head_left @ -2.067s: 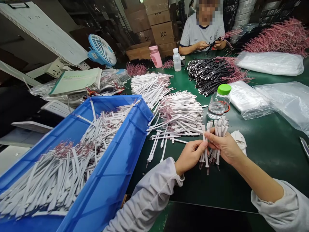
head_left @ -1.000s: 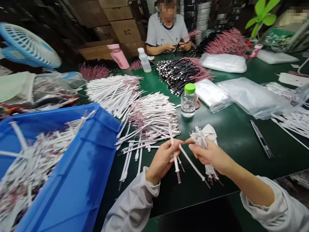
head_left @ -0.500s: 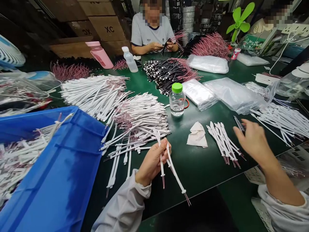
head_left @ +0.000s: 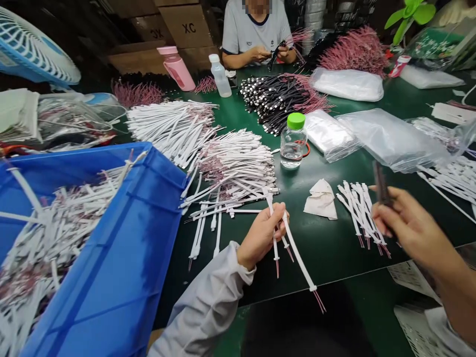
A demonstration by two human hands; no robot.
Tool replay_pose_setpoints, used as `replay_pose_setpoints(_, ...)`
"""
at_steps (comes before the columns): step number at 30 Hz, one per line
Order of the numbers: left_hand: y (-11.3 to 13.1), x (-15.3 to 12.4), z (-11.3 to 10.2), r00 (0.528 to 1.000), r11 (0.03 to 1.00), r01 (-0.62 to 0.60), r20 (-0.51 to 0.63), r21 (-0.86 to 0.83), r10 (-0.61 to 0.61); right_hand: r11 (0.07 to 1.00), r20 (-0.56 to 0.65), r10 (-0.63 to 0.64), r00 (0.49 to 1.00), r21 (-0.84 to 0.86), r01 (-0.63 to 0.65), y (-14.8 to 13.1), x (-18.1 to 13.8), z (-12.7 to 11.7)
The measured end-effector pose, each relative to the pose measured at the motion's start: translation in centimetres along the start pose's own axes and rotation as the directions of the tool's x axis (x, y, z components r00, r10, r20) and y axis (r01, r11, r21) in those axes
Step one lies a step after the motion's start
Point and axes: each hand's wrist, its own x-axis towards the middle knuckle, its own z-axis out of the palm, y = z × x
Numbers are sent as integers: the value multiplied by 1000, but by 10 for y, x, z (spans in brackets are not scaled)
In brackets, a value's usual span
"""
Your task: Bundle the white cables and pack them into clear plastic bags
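Note:
My left hand [head_left: 260, 237] is closed around a few short white cables [head_left: 299, 254], whose bare pinkish wire ends hang down toward the table's front edge. My right hand [head_left: 414, 230] grips a slim dark hand tool [head_left: 381, 186], raised and smeared by motion, so its exact kind is unclear. Just left of that hand lies a small group of white cables [head_left: 357, 210] with their wire ends toward me. A crumpled white tissue [head_left: 321, 199] rests between my hands. Beyond my left hand is a large pile of white cables [head_left: 241, 161].
At left stands a blue bin [head_left: 111, 258] full of white cables. A green-lidded jar [head_left: 292, 148] and clear plastic bags [head_left: 394, 136] are farther back. Across the green table [head_left: 267, 292] a co-worker [head_left: 256, 32] handles black cables near a black cable pile [head_left: 275, 99].
My right hand has picked up the slim tool from the table and lifted it. My left hand keeps hold of the white cables. The whole view has shifted, with the scene moving rightward.

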Motion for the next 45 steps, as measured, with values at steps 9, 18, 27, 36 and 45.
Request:
replay_pose_setpoints(9,-2,-1,-3,994,984,-92,36,-153,99,908,202,-351,914,-164,385,-13,-43,84)
replay_pose_setpoints(18,0,-3,-4,988,981,-125,70,-147,136,790,185,-509,840,-287,542,-11,-33,97)
replay_pose_setpoints(27,-1,-3,-4,980,977,-148,111,-151,165,776,169,-542,823,-275,567,-7,-28,104)
replay_pose_setpoints(36,-1,-2,-5,979,966,-142,116,-215,169,760,113,-565,817,-315,569,-6,-27,116)
replay_pose_setpoints(45,-2,-2,-5,972,963,-156,137,-218,189,843,-114,-402,908,-433,319,-7,-23,110)
